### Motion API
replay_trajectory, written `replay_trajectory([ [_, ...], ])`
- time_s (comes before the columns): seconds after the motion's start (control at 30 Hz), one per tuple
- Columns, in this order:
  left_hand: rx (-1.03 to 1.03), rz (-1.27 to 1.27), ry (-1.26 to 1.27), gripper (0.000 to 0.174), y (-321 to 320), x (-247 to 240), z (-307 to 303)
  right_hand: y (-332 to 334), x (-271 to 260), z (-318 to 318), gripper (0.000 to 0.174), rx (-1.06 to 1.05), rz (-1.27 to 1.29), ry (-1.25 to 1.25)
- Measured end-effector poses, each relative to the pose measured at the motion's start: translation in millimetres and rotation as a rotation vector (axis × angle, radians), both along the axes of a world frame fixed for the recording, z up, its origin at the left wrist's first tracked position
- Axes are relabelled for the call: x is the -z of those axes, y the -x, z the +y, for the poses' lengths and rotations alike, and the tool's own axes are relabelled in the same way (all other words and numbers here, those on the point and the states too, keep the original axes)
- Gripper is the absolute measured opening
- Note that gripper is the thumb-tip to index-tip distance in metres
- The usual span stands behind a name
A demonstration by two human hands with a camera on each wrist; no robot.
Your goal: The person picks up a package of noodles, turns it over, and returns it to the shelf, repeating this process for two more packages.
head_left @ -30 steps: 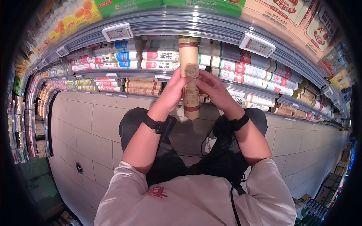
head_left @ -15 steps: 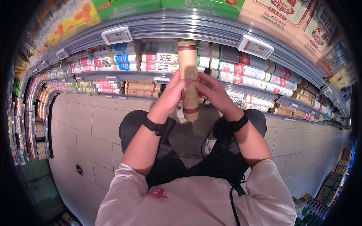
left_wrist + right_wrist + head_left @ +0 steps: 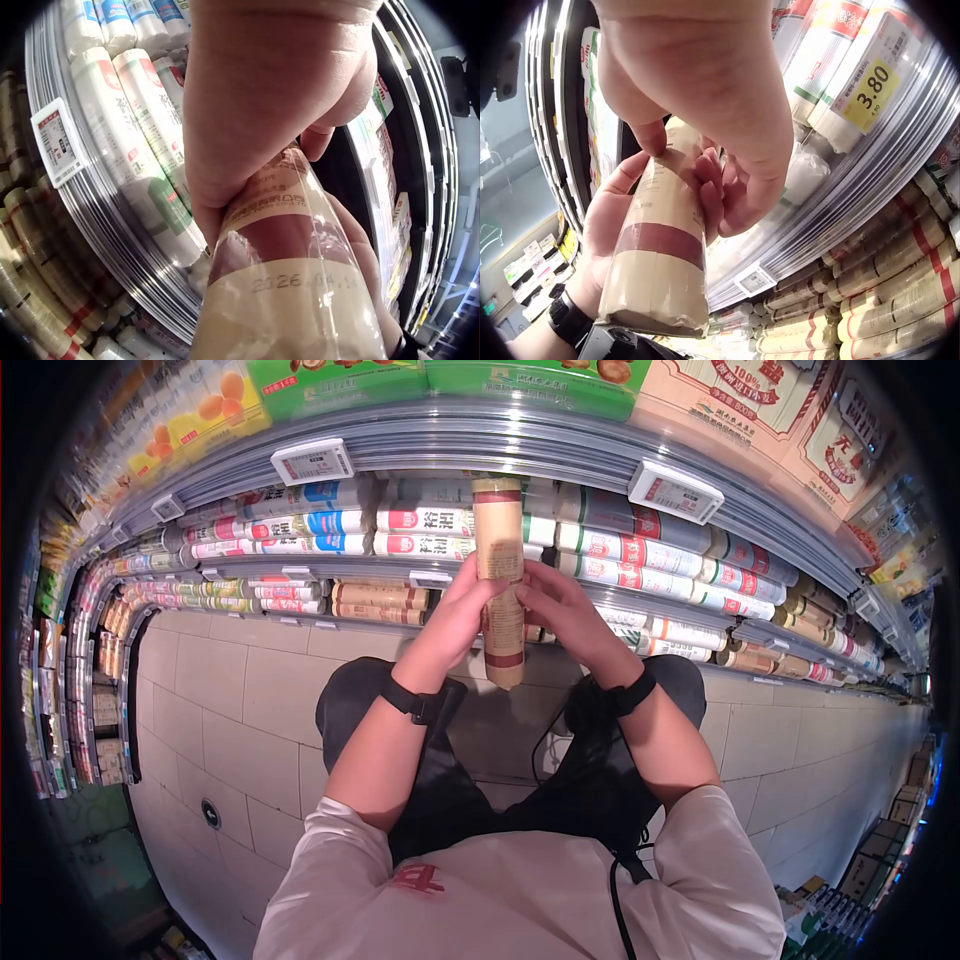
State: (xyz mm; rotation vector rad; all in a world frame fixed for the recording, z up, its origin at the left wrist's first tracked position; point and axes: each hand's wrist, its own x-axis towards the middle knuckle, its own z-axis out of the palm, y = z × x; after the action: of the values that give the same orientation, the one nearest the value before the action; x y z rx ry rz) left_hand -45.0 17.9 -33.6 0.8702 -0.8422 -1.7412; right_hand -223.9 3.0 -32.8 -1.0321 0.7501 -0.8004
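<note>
A beige cylindrical package (image 3: 503, 575) with dark red bands and small print is held nearly upright between both hands in the head view. The left hand (image 3: 456, 615) grips its left side with the thumb across the front. On the other side the right hand (image 3: 572, 610) pinches it with thumb and curled fingers. In the left wrist view, the package (image 3: 281, 300) shows a printed date below the left hand (image 3: 270, 97). The right wrist view shows the package (image 3: 660, 255) under the right hand (image 3: 705, 97), its near end facing the camera.
Shelves (image 3: 430, 577) of wrapped cylindrical packs curve around the front and left. Green boxes (image 3: 540, 385) stand on the shelf above, with price tags (image 3: 676, 490) along its edge. Below is a tiled floor (image 3: 210, 710); the person's knees are bent beneath the hands.
In the head view the package and both hands have shifted slightly downward. Both hands still hold the package.
</note>
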Motion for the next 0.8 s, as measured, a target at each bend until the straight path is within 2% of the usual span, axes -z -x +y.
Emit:
replay_trajectory([
  [0.27,-0.005,0.013,-0.004,0.046,2,-4,1,0,-1,1,0.046,0.009,0.009,-0.018],
  [0.47,0.043,0.266,-0.007,0.048,-4,7,-5,-1,0,1,0.044,0.025,-0.011,-0.057],
  [0.8,0.04,0.27,0.005,0.052,-3,13,-4,0,1,0,0.044,0.029,-0.026,-0.069],
])
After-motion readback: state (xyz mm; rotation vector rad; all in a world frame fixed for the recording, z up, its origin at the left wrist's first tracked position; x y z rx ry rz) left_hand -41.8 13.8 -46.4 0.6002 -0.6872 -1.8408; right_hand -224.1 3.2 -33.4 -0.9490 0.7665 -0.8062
